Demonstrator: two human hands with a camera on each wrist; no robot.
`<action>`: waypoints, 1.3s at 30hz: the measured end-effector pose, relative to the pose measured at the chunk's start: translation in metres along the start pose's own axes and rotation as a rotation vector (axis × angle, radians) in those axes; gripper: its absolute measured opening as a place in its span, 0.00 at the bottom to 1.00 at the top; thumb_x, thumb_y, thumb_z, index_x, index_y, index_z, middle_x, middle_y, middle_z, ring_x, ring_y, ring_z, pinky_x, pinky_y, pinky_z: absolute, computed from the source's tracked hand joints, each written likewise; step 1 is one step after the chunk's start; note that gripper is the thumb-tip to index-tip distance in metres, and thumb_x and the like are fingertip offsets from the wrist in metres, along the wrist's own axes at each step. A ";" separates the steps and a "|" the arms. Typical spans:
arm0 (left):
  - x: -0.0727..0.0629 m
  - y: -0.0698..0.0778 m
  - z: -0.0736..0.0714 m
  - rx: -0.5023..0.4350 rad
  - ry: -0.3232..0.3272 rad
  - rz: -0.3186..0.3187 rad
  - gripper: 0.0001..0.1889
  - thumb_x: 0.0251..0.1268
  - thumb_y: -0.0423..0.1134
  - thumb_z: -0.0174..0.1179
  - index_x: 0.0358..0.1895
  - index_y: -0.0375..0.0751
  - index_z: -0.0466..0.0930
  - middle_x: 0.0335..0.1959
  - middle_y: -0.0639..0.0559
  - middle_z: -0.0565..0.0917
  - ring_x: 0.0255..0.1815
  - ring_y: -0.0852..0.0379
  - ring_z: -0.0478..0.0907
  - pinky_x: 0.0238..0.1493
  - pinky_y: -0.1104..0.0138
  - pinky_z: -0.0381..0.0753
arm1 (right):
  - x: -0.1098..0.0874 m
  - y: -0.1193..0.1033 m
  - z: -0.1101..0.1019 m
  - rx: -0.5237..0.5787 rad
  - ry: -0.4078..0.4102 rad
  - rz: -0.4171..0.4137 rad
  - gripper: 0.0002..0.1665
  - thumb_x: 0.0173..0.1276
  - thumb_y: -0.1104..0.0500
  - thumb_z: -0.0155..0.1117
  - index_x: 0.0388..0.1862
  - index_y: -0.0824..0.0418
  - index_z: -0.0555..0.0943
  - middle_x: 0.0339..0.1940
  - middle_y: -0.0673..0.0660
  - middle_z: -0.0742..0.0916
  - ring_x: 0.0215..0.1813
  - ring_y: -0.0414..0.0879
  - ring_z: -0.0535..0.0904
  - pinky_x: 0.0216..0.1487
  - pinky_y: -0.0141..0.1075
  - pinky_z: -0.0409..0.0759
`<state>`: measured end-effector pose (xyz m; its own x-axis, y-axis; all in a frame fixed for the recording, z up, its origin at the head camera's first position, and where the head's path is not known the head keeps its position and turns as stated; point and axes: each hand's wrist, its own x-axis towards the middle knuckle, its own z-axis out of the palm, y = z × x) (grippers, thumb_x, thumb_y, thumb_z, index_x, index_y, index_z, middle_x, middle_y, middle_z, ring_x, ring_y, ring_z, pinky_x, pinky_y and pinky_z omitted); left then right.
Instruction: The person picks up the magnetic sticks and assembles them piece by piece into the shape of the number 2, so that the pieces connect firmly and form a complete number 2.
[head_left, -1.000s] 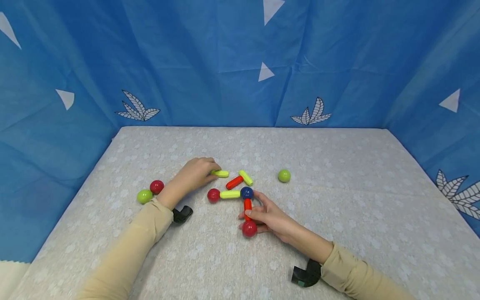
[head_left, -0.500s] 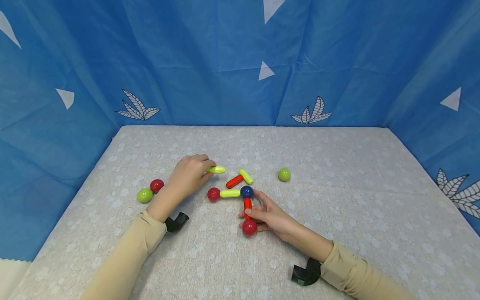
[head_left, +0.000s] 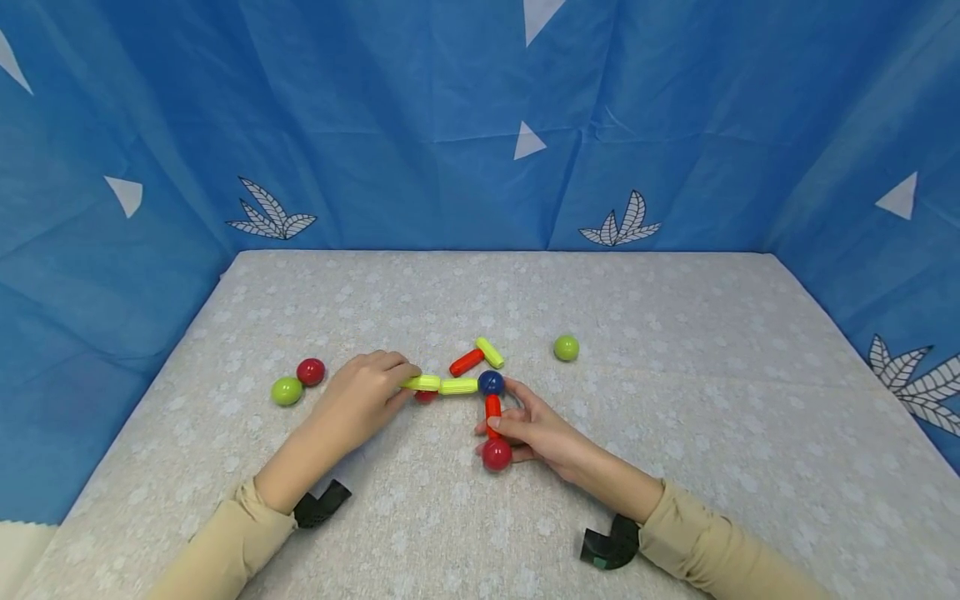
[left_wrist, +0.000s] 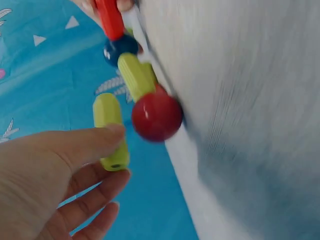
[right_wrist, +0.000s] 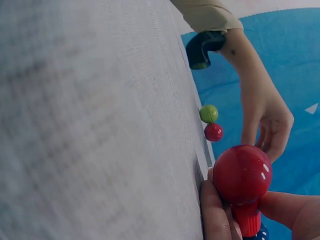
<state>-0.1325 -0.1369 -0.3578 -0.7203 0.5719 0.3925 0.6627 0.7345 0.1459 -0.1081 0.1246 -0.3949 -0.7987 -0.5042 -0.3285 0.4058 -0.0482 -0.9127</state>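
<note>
My left hand (head_left: 360,398) pinches a yellow-green rod (left_wrist: 107,111) between thumb and fingers. In the left wrist view that rod stands apart from a red ball (left_wrist: 157,117); from the head it partly covers this ball. The ball ends a joined piece: another yellow-green rod (head_left: 459,386) runs from it to a blue ball (head_left: 491,382), then a red rod (head_left: 492,407) leads to a second red ball (head_left: 497,454). My right hand (head_left: 551,433) grips the red rod, with the second red ball (right_wrist: 242,174) close beside its fingers.
Behind the joined piece lie a loose red rod (head_left: 467,362) and a loose yellow-green rod (head_left: 490,352). A green ball (head_left: 566,348) sits to their right. At left, a red ball (head_left: 311,372) and a green ball (head_left: 287,391) lie side by side on the patterned cloth (head_left: 675,333).
My left hand has lifted a yellow-green rod off the cloth and carried it toward me, over the left red ball. My right hand keeps its grip in the same place.
</note>
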 end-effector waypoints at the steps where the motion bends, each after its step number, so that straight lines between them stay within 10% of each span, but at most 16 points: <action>1: -0.002 0.002 0.001 -0.040 0.009 -0.010 0.13 0.48 0.33 0.73 0.39 0.41 0.85 0.35 0.52 0.82 0.38 0.54 0.78 0.40 0.59 0.77 | 0.000 0.000 0.000 0.001 0.000 0.001 0.47 0.69 0.62 0.57 0.75 0.60 0.39 0.47 0.66 0.82 0.43 0.55 0.82 0.42 0.41 0.80; 10: -0.018 0.014 0.010 -0.283 -0.004 -0.066 0.14 0.49 0.37 0.72 0.41 0.45 0.84 0.38 0.59 0.80 0.41 0.62 0.77 0.42 0.64 0.77 | 0.000 0.000 0.000 -0.006 0.005 0.002 0.46 0.69 0.62 0.57 0.75 0.59 0.40 0.47 0.65 0.82 0.43 0.55 0.82 0.42 0.42 0.80; 39: -0.027 0.035 0.029 -0.549 -0.148 -0.015 0.12 0.52 0.36 0.70 0.42 0.45 0.86 0.36 0.61 0.79 0.35 0.64 0.74 0.34 0.67 0.75 | 0.000 0.001 -0.001 -0.060 0.015 -0.005 0.45 0.68 0.60 0.58 0.75 0.59 0.43 0.47 0.62 0.83 0.48 0.52 0.80 0.42 0.39 0.80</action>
<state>-0.0960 -0.1159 -0.3900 -0.7254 0.6371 0.2608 0.6329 0.4683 0.6166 -0.1084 0.1252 -0.3963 -0.8074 -0.4910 -0.3271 0.3748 0.0013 -0.9271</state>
